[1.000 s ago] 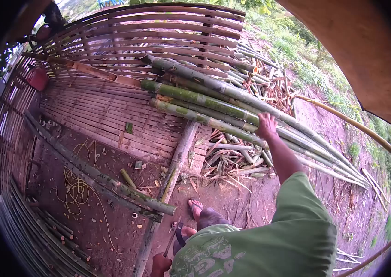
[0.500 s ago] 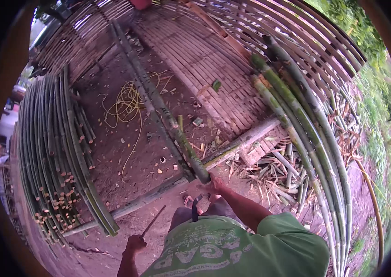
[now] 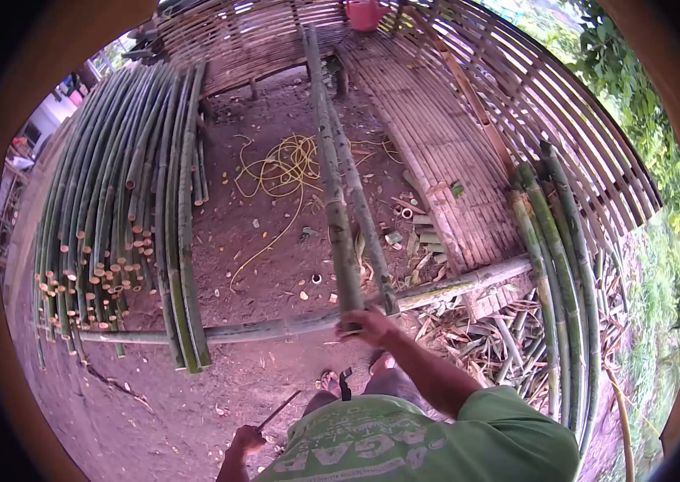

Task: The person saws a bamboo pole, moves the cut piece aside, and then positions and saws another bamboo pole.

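Observation:
My right hand [image 3: 368,325] is closed round the near end of a long bamboo pole [image 3: 338,217], which stretches away from me towards the back platform. A second bamboo pole [image 3: 365,221] lies just right of it, its near end over a crosswise bamboo pole [image 3: 263,330] on the ground. Low and to the left, my left hand [image 3: 249,439] grips a machete [image 3: 279,410] with a narrow dark blade pointing up and to the right. Its handle is mostly covered by my fingers.
A big stack of cut bamboo poles [image 3: 107,193] lies on the left. Several more green poles [image 3: 569,273] lean on the right, beside a slatted bamboo bench [image 3: 428,136]. Yellow rope [image 3: 287,165] is tangled on the dirt, and bamboo scraps [image 3: 508,337] lie under the bench end.
The held pole's near end has shifted left, from the right side of the second pole to its left side. My view has turned, and both hands keep their holds.

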A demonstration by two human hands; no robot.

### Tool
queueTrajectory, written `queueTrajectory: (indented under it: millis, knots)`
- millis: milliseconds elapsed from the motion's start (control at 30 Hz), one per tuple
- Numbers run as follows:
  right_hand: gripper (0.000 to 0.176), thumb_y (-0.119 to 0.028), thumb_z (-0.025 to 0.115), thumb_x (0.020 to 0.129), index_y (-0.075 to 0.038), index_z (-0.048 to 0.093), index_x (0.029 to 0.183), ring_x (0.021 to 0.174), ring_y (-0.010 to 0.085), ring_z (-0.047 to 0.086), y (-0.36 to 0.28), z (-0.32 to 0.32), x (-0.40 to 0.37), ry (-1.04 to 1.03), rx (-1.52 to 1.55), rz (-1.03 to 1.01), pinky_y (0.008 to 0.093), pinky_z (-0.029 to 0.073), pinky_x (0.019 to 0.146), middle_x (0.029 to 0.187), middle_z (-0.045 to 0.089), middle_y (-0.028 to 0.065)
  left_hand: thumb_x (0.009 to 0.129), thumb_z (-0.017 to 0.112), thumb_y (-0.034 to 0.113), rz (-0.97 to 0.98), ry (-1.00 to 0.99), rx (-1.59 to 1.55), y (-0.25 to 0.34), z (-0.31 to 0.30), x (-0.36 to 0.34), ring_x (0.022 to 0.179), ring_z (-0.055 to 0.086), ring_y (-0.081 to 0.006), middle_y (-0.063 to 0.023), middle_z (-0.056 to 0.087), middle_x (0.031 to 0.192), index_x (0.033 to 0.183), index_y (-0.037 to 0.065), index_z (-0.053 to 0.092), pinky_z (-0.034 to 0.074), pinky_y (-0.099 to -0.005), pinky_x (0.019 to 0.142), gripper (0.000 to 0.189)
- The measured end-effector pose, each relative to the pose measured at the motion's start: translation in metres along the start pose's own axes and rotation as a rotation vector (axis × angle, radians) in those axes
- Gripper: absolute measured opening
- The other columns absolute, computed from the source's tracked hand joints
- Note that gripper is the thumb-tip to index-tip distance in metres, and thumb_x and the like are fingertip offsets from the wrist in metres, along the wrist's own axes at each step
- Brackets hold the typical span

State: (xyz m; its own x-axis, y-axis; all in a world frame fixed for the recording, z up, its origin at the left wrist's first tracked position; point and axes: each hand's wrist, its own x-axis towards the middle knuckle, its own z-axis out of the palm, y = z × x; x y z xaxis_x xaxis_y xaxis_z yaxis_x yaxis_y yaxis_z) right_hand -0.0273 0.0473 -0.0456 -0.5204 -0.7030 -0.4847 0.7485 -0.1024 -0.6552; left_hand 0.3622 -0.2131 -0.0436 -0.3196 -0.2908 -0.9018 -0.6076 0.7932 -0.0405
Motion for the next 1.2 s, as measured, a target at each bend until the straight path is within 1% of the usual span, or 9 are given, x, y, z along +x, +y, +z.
queueTrajectory:
  millis: [167, 233, 300, 400, 467, 700, 800, 900, 1200]
  knots:
    - [0.021, -0.016, 0.071, 0.070, 0.003, 0.064, 0.079, 0.067, 0.0191, 0.065, 0.112, 0.121, 0.004, 0.113, -0.164, 0.224, 0.0347, 0.053, 0.053, 0.076, 0.065, 0.0128, 0.070, 0.056, 0.032, 0.268, 0.116, 0.191, -0.111, 0.114, 0.042, 0.070, 0.065, -0.0331, -0.0172, 0.066, 0.073, 0.070, 0.004, 0.064, 0.052, -0.0421, 0.065, 0.030]
    - [0.032, -0.025, 0.073, 0.067, 0.004, 0.065, 0.078, 0.068, 0.0209, 0.066, 0.175, 0.115, 0.010, 0.283, -0.594, 0.269, 0.0347, 0.053, 0.056, 0.075, 0.066, 0.0138, 0.069, 0.061, 0.037, -0.103, 0.051, -0.231, -0.082, 0.077, -0.023, 0.071, 0.066, -0.0319, -0.0163, 0.066, 0.072, 0.069, 0.004, 0.064, 0.052, -0.0404, 0.064, 0.033]
    - [0.052, -0.036, 0.077, 0.062, 0.007, 0.063, 0.086, 0.076, 0.0273, 0.067, 0.213, 0.091, 0.017, 0.507, -0.874, 0.282, 0.0377, 0.054, 0.066, 0.083, 0.067, 0.0191, 0.067, 0.064, 0.038, -0.063, 0.074, -0.176, -0.108, 0.103, -0.022, 0.071, 0.066, -0.0311, -0.0160, 0.066, 0.072, 0.069, 0.003, 0.064, 0.052, -0.0396, 0.063, 0.034]
    - [0.073, -0.043, 0.080, 0.057, 0.011, 0.056, 0.101, 0.092, 0.0352, 0.064, 0.161, 0.104, -0.004, 0.613, -0.888, 0.336, 0.0405, 0.051, 0.081, 0.096, 0.064, 0.0259, 0.068, 0.064, 0.039, -0.091, 0.037, -0.175, -0.135, 0.125, -0.018, 0.072, 0.066, -0.0314, -0.0164, 0.066, 0.073, 0.074, 0.003, 0.066, 0.052, -0.0399, 0.065, 0.036]
    - [0.081, -0.043, 0.081, 0.056, 0.012, 0.052, 0.109, 0.099, 0.0366, 0.061, 0.202, 0.081, 0.012, 0.693, -1.025, 0.330, 0.0414, 0.049, 0.086, 0.103, 0.061, 0.0281, 0.070, 0.064, 0.039, -0.145, -0.023, -0.203, -0.148, 0.142, -0.018, 0.074, 0.066, -0.0320, -0.0170, 0.067, 0.075, 0.078, 0.002, 0.067, 0.052, -0.0405, 0.067, 0.038]
    - [0.077, -0.042, 0.076, 0.059, 0.005, 0.047, 0.113, 0.102, 0.0380, 0.060, 0.218, 0.052, 0.012, 0.656, -1.252, 0.192, 0.0422, 0.048, 0.089, 0.106, 0.061, 0.0256, 0.069, 0.063, 0.040, 0.092, -0.117, 0.218, -0.195, 0.166, 0.031, 0.076, 0.066, -0.0340, -0.0206, 0.066, 0.080, 0.078, 0.003, 0.067, 0.052, -0.0413, 0.068, 0.038]
    - [0.083, -0.037, 0.076, 0.057, 0.009, 0.043, 0.118, 0.109, 0.0392, 0.055, 0.212, 0.037, 0.010, 0.605, -1.213, 0.203, 0.0421, 0.044, 0.095, 0.113, 0.055, 0.0280, 0.068, 0.063, 0.037, -0.116, -0.001, -0.180, -0.130, 0.088, -0.018, 0.074, 0.066, -0.0329, -0.0197, 0.066, 0.078, 0.077, 0.003, 0.066, 0.052, -0.0414, 0.067, 0.034]
    - [0.083, -0.032, 0.075, 0.058, 0.007, 0.041, 0.123, 0.110, 0.0385, 0.055, 0.223, 0.005, 0.014, 0.557, -1.223, 0.174, 0.0415, 0.046, 0.094, 0.114, 0.056, 0.0283, 0.068, 0.059, 0.032, -0.187, 0.033, -0.331, -0.125, 0.087, -0.012, 0.078, 0.066, -0.0329, -0.0197, 0.066, 0.079, 0.082, 0.006, 0.066, 0.053, -0.0417, 0.070, 0.031]
    - [0.073, -0.039, 0.076, 0.056, 0.002, 0.056, 0.113, 0.103, 0.0336, 0.061, 0.173, -0.020, 0.015, 0.483, -1.405, 0.406, 0.0409, 0.050, 0.088, 0.110, 0.061, 0.0229, 0.070, 0.059, 0.032, -0.136, 0.042, -0.342, -0.107, 0.077, -0.004, 0.078, 0.066, -0.0339, -0.0199, 0.066, 0.080, 0.085, 0.006, 0.066, 0.052, -0.0401, 0.071, 0.030]
